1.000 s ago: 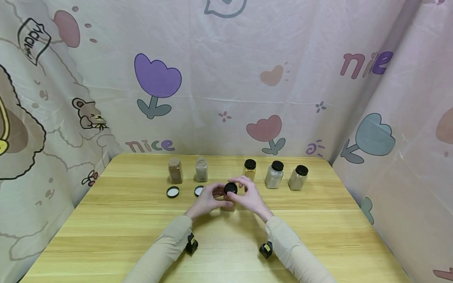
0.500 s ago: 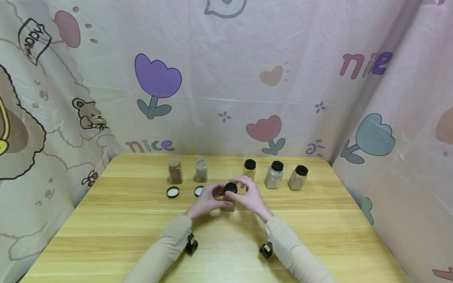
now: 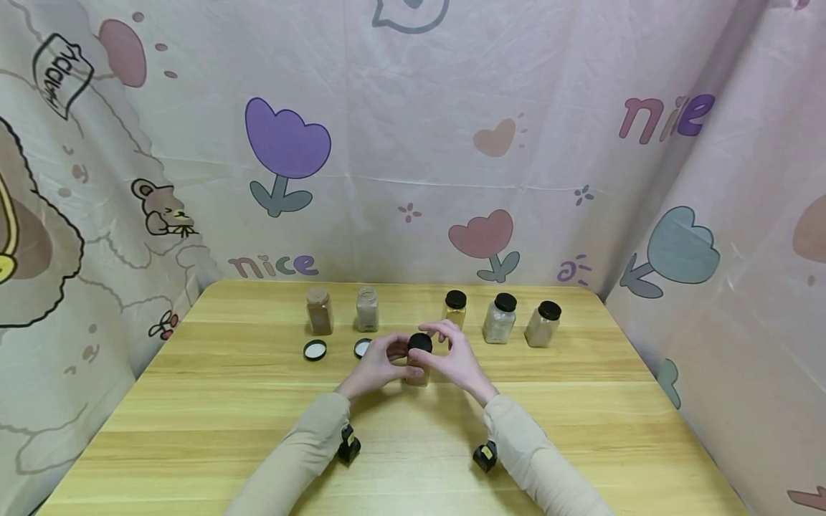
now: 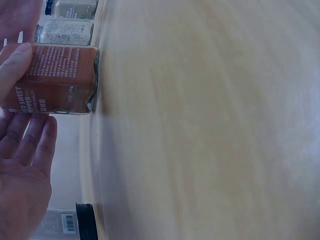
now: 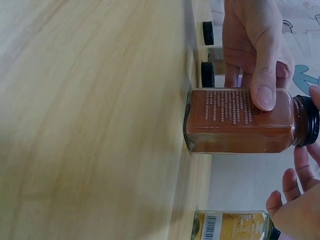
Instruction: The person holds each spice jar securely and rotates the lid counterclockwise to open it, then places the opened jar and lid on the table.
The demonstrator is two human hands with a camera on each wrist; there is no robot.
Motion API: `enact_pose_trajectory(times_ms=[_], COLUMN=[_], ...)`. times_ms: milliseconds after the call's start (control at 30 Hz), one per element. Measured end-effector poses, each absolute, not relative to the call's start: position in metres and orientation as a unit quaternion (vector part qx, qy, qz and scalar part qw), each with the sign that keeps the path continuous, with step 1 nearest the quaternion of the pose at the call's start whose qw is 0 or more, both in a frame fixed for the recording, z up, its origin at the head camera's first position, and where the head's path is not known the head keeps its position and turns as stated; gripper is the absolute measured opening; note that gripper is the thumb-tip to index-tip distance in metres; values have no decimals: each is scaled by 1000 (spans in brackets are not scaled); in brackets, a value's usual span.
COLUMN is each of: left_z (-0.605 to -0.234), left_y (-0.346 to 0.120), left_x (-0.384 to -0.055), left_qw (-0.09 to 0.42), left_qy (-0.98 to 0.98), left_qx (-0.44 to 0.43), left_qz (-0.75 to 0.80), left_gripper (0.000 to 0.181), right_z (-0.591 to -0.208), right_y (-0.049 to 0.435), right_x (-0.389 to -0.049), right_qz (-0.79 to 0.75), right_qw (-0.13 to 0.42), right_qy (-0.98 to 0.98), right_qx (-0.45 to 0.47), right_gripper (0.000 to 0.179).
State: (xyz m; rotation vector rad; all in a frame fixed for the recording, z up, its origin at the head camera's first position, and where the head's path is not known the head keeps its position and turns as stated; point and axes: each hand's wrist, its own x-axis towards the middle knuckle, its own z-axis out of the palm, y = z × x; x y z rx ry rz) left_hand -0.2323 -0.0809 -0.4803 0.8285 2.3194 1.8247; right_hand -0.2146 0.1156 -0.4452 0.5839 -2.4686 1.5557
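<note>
A square glass spice jar [image 3: 418, 377] of red-brown powder stands upright near the middle of the table. Part of its label reads "sweet pepper" in the left wrist view. My left hand [image 3: 379, 365] grips the jar's body from the left, its thumb [image 5: 264, 92] across the front face. With thumb and fingers, my right hand [image 3: 459, 362] holds the black screw lid [image 3: 421, 341], which sits on the jar's neck. Two jars without lids, one brown [image 3: 320, 315] and one greyish [image 3: 368, 314], stand behind to the left.
Black lids lie upturned before the lidless jars, one at the left [image 3: 315, 350] and another [image 3: 363, 347] partly behind my left hand. At the back right stand capped jars: yellow [image 3: 455, 307], white [image 3: 500, 321] and beige [image 3: 543, 327]. A patterned curtain [image 3: 387, 236] hangs behind the table.
My right thumb and fingers have shifted very slightly on the lid. The jar, my left hand and everything else stay where they were.
</note>
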Motion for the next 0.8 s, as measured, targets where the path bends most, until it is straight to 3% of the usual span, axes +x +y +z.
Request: enact_pose_trajectory(times_ms=[800], left_z=[-480], left_y=[-81], left_x=[-232], left_qw=[36], left_qy=[755], left_qx=[275], left_qz=[595], left_gripper=[47], right_z=[-443], right_y=[114], right_x=[-214], right_qz=[540], right_qw=[70], right_qy=[-816], right_qx=[193], right_gripper=[41])
